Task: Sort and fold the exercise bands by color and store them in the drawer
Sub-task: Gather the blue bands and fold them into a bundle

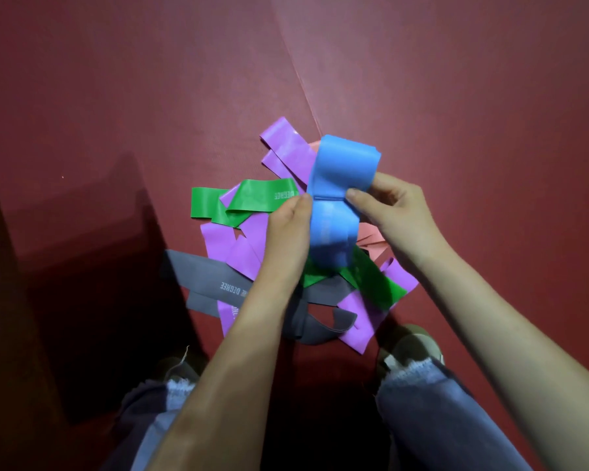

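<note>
1. The soft, flat blue stretchy band (340, 171) is up in the air, over the middle of the pile. It is bent in the middle. One loop goes up to 12 o'clock and one hangs down to 6 o'clock.
2. The left hand (288, 226) pinches the bend from 9 o'clock. The right hand (395, 212) pinches it from 3 o'clock. Each grip is narrow and holds the blue band.
3. The band looks smooth and springy. If one pinch slips, it could pop open and the fold would be gone.
4. The low loop hangs close over the pile. If it drops, it could mix in with the other colours.
5. From the blue band, the shiny purple bands (286, 147) lie at 11 o'clock, the green band (249, 202) at 9, the dull grey band (211, 280) at 7 and the pink band (371, 236) at 4. They cross each other, so pulling one may drag more along.
6. The pile sits on the dark red floor (116, 96), just beside a shoe (412, 345) at 5 o'clock. A step onto a band could make a slip.
7. No drawer shows.
</note>
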